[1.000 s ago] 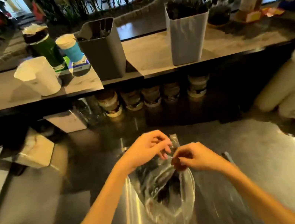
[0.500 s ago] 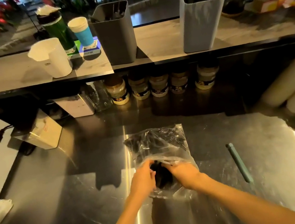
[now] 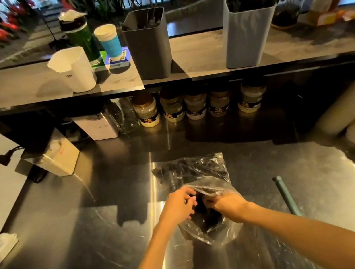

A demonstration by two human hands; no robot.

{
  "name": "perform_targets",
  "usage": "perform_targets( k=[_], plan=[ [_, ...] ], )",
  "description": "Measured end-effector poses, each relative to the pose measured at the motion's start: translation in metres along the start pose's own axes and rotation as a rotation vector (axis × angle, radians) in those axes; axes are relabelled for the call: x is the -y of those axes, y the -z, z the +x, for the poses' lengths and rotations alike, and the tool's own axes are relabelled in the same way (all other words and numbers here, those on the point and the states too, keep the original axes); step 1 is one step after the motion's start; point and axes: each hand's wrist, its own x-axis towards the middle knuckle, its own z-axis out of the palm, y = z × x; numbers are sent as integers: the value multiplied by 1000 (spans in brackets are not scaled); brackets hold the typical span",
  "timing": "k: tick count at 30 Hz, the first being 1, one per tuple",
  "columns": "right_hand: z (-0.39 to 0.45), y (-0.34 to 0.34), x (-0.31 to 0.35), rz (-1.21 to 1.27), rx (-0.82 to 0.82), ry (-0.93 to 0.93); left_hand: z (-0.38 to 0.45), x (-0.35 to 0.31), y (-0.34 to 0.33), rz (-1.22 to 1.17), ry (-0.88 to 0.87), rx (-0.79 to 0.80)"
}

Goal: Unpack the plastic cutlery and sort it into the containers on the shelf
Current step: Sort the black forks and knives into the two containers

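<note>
A: Gripping the clear plastic bag (image 3: 192, 174) at its near, open end, your left hand (image 3: 179, 206) has its fingers curled round the film at the mouth's left edge.

B: And your right hand (image 3: 227, 203)?

A: Its fingers are curled too, pinching the film on the mouth's right side, so the 2 hands sit just beside each other with the opening between them. The fingertips are partly hidden by the crumpled plastic.

B: Where is the cutlery?

A: The black plastic cutlery (image 3: 187, 168) lies inside the bag, bunched toward the far, closed end, and the bag lies flat on the steel counter (image 3: 94, 230) in front of you.

B: What about the containers?

A: On the shelf (image 3: 200, 53) above the counter stand the dark grey container (image 3: 148, 45) and, to its right and well apart, the light grey container (image 3: 246, 33). Both show dark pieces sticking up inside; you cannot tell which kind.

B: Anything near the bag?

A: A slim green pen-like stick (image 3: 286, 196) lies on the counter to the right of your right forearm.
</note>
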Motion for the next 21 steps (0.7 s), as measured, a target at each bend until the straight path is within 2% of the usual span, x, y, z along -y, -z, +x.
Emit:
perform_targets(
  k=[4, 9, 12, 16, 19, 21],
  plan=[
    [-6, 24, 4, 47, 110, -14, -1, -2, 13, -51, -12, 17],
    [-16, 46, 0, 246, -13, 80, -8, -2, 30, -128, -54, -5],
    [-31, 71, 4, 543, -89, 34, -10, -1, 33, -180, -83, -26],
    [-51, 105, 11, 1091, -259, -188, -8, 1, 31, -102, -175, 4],
    [-54, 121, 6, 1223, -385, -281, -14, -7, 25, -107, -303, 152],
    [-54, 129, 3, 1345, -386, -296, -18, -17, 16, -75, -353, 173]
  ],
)
